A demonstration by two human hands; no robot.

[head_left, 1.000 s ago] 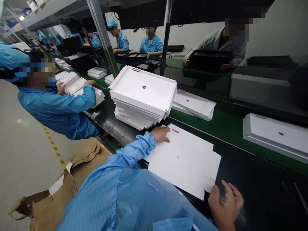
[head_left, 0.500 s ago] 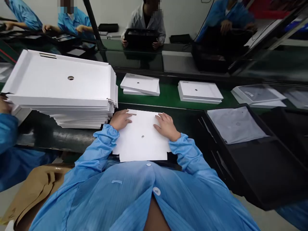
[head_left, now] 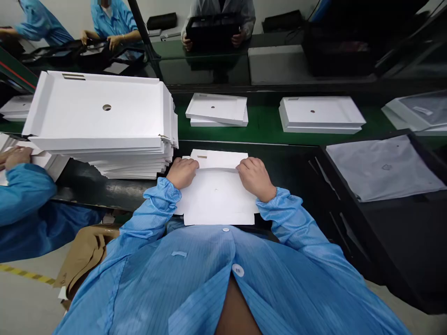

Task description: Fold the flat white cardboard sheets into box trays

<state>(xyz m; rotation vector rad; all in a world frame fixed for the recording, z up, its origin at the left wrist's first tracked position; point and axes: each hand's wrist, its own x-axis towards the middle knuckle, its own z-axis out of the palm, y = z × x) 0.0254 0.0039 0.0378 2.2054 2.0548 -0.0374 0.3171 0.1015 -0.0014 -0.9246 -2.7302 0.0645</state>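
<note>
A flat white cardboard blank (head_left: pixel 217 202) lies in front of my body, with a small slot near its far edge and a faint hole in the middle. A raised crease crosses it near the far side. My left hand (head_left: pixel 182 172) is closed on the blank's left side at this crease, its fingers curled. On the opposite side, my right hand (head_left: pixel 256 178) grips the blank in the same way, knuckles bent. The undersides of the fingers are hidden. Left of my left hand rises a tall stack of white cardboard trays (head_left: pixel 101 123).
White boxes (head_left: pixel 218 107) and more white boxes (head_left: pixel 321 111) sit on the green conveyor (head_left: pixel 263 116) beyond. To the right lies an open black case (head_left: pixel 401 232) holding a grey bag (head_left: pixel 384 167). A co-worker's hand (head_left: pixel 17 157) is at far left; others sit opposite.
My fingers have gone from lying spread on the blank to curling at its sides, and a crease now stands up across its far part. The camera view has tilted down and shifted.
</note>
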